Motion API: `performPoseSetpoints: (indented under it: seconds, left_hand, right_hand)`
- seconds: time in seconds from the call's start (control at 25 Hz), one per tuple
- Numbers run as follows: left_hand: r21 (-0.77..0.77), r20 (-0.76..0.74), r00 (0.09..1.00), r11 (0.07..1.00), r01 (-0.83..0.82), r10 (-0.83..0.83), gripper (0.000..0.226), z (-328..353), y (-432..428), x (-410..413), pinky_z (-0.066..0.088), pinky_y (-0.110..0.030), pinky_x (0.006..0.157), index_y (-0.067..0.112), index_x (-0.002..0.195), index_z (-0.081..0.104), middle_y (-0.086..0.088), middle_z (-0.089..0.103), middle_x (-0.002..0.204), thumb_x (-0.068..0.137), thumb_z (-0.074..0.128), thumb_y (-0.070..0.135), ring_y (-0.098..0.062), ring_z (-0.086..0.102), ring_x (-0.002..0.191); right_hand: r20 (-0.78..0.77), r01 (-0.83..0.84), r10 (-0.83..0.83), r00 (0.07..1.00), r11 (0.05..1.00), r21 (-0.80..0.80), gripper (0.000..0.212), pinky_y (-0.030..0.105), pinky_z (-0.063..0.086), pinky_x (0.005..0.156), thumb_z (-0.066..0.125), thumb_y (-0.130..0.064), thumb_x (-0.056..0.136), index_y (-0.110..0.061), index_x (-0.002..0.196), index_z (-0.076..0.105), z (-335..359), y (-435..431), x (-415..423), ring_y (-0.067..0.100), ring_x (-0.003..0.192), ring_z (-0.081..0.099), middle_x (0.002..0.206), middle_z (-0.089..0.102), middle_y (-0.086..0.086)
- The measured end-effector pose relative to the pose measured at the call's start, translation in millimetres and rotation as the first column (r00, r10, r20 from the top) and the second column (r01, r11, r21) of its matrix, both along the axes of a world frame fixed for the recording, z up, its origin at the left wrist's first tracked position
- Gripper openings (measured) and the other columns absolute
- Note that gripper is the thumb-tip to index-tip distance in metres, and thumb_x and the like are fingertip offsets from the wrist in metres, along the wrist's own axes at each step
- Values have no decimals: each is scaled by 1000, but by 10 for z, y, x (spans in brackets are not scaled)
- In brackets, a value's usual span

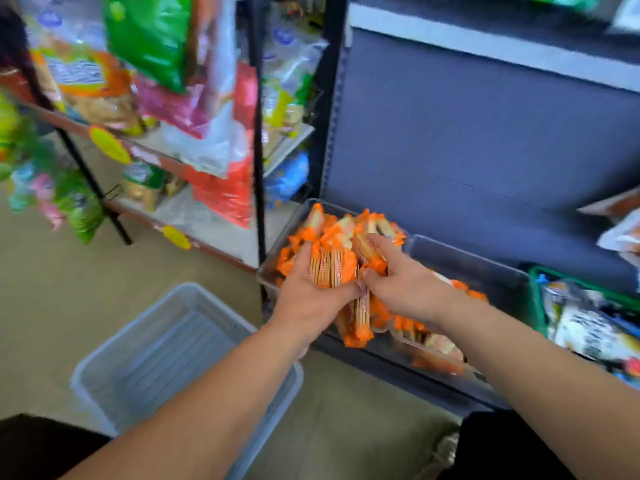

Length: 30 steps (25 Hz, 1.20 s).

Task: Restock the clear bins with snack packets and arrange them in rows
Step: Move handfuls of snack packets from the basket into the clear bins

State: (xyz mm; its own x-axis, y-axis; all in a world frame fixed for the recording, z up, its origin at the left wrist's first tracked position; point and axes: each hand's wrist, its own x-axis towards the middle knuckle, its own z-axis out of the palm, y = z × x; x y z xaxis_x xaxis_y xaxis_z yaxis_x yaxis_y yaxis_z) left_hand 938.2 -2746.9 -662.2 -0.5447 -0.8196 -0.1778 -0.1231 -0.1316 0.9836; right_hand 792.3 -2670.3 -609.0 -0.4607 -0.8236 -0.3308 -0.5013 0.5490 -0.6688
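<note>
Mid-task: left hand (308, 292) and right hand (401, 282) together clutch orange packets (332, 268) over the heaped clear bin (268, 271); rows unformed, grey basket (180, 344) emptied.

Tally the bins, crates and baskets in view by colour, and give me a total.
Clear: 2, the left bin heaped with orange packets, and the right bin beside it, partly filled
Green: 1, the crate at the right
Pale grey: 1, the basket on the floor
Total: 4
</note>
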Motion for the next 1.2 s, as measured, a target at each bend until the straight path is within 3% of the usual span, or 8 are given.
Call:
performPoseSetpoints:
  seconds: [0.2,0.28,0.44,0.64,0.84,0.96,1.12,1.2]
  left_hand:
    - [24,102,992,997,68,-71,54,-21,533,-1276,57,-24,71,45,105,59,31,74,83,72,95,22,14,68,76]
    - [43,154,983,994,98,-104,62,-145,700,-1690,60,-29,84,44,117,59,27,75,88,70,96,26,11,69,81]
    - [26,306,937,985,169,-169,71,-417,907,-2119,53,-18,86,49,123,51,28,69,96,74,94,19,12,66,88]
    - [90,546,766,933,348,-338,112,-585,764,-2312,40,-32,117,39,162,25,19,41,156,73,93,28,-12,48,138]
    - [-55,781,533,814,578,-325,53,-478,634,-2444,49,-39,111,20,140,61,4,59,134,90,76,24,-24,56,131]
    - [-136,866,405,641,755,-294,52,-402,528,-2549,49,-35,108,17,142,60,-3,61,136,93,72,28,-26,56,131]
    - [-212,814,450,534,819,-368,41,-457,504,-2648,52,-37,105,20,134,67,-2,68,131,95,71,33,-23,62,124]
    - [-184,753,471,541,821,-459,26,-610,545,-2624,55,-39,98,20,118,74,-3,73,115,97,69,35,-21,66,110]
  right_hand:
    - [132,179,-174,976,983,-28,51,34,56,62,59,-17,98,-51,134,48,-31,634,-1167,16,73,61,92,63,-6]
    - [163,245,-241,957,969,-8,46,34,50,59,58,-14,97,-50,124,49,-211,837,-1548,20,69,55,84,62,1]
    - [213,235,-244,946,970,68,58,34,57,63,61,-18,95,-44,144,44,-685,1050,-1993,26,91,64,115,67,2]
    - [310,128,-220,925,949,289,77,38,62,82,64,-21,98,-36,162,25,-962,1107,-2192,22,101,62,129,52,6]
    - [267,198,-294,918,921,335,73,45,60,94,61,-11,101,-27,163,27,-996,1270,-2446,31,120,65,150,52,15]
    - [208,207,-298,932,905,372,55,46,60,93,60,-17,102,-22,155,44,-964,1384,-2512,30,119,65,142,58,13]
    - [167,351,-422,891,874,334,27,29,52,61,64,-25,99,-27,125,59,-999,1519,-2580,22,79,67,99,66,9]
    - [69,380,-419,905,871,310,17,30,52,66,66,-27,96,-21,112,64,-1024,1568,-2581,23,75,64,89,65,7]
